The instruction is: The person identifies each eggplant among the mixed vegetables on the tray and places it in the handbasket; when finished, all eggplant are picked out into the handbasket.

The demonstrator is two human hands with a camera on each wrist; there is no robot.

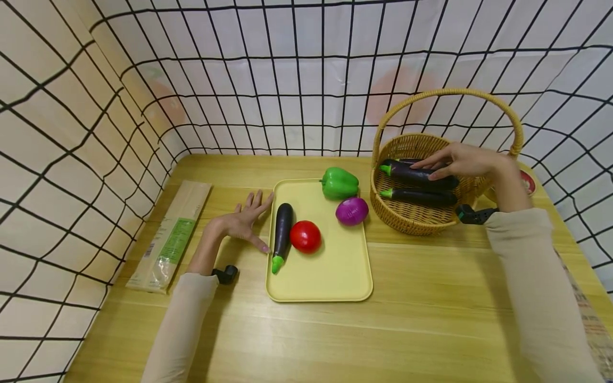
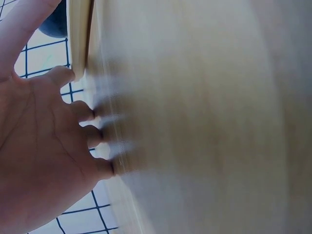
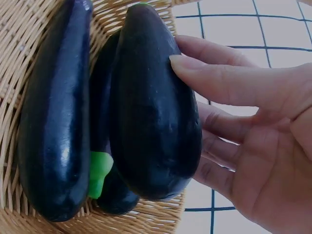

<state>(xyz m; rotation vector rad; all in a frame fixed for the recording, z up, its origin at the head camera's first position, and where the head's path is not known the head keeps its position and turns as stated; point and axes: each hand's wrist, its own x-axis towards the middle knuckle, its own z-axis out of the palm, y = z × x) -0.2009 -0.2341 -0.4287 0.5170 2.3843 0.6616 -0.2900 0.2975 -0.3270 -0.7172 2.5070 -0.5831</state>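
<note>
Pinching an eggplant in the upper-right wicker basket, right hand seems at grab stage, left hand splayed, steady grip next imo.

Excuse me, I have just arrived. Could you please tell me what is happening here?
A person's right hand grips the top eggplant in the basket, where two others also lie. The left hand is spread at the left edge of the tray and holds nothing. On the tray are another eggplant, a tomato, a pepper and an onion.
</note>
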